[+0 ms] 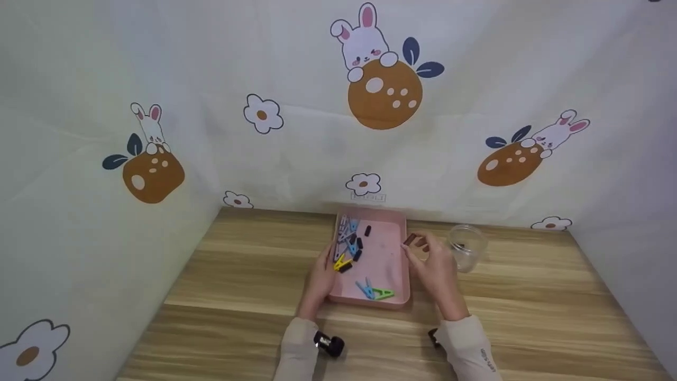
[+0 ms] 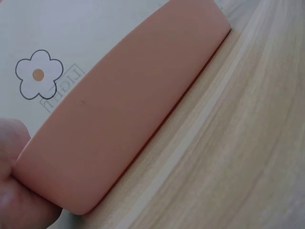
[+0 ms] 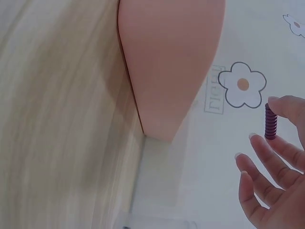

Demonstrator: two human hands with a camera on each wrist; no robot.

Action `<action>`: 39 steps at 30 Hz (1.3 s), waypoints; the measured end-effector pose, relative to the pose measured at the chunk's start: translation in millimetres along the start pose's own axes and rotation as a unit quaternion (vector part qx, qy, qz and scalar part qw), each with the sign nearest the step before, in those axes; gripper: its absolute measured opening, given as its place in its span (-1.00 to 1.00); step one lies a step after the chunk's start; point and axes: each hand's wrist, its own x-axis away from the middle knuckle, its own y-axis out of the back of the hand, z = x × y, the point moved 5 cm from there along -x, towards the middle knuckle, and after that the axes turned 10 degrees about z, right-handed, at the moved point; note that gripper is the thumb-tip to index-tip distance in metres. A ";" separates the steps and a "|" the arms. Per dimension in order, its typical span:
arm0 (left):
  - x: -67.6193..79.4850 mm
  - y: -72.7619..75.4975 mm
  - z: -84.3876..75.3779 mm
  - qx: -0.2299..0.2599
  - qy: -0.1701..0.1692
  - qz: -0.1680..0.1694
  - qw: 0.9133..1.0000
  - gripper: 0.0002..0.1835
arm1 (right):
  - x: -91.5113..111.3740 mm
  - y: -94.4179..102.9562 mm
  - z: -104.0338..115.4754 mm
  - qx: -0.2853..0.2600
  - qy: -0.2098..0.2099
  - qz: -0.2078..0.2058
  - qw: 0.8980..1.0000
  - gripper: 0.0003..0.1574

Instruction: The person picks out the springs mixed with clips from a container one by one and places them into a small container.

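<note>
My right hand [image 1: 438, 267] is raised just past the right wall of a pink tray [image 1: 378, 259]. Between thumb and index finger it pinches a small dark ribbed cylinder [image 3: 270, 121], held upright in the right wrist view, the other fingers spread. With thumb and fingers, my left hand [image 1: 320, 275] grips the tray's left side. Inside the tray, grey and blue clothespins, a yellow clothespin [image 1: 341, 262] and several short black pieces [image 1: 367, 230] lie along the left. A light-blue clothespin [image 1: 365, 287] and a green clothespin [image 1: 384, 293] lie near the front.
To the right of the tray stands a clear plastic jar [image 1: 467, 259] with a dark piece in it, close behind my right hand. The wood-grain table [image 1: 254, 254] meets a printed cloth backdrop [image 1: 296, 159] just behind the tray, with cloth at both sides.
</note>
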 end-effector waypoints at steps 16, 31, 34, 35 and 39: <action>-2.7 1.0 3.7 0.002 0.025 0.003 1.000 -0.48 | -4.6 18.1 -12.3 -0.009 -0.013 -0.038 0.999 -0.64; -0.8 -0.6 4.2 0.030 0.022 0.009 0.999 -0.47 | -5.8 46.5 -26.6 -0.023 0.000 -0.097 0.995 -0.72; -0.5 -1.4 5.1 0.038 0.024 0.011 0.999 -0.47 | -5.4 48.4 -28.5 -0.022 -0.010 -0.095 0.995 -0.72; -0.3 -1.6 5.3 0.039 0.025 0.012 0.999 -0.47 | -5.3 48.9 -29.0 -0.022 -0.014 -0.094 0.995 -0.72; 0.7 -2.0 4.8 0.044 0.023 0.014 0.999 -0.47 | -4.3 51.0 -30.9 -0.018 -0.029 -0.089 0.995 -0.71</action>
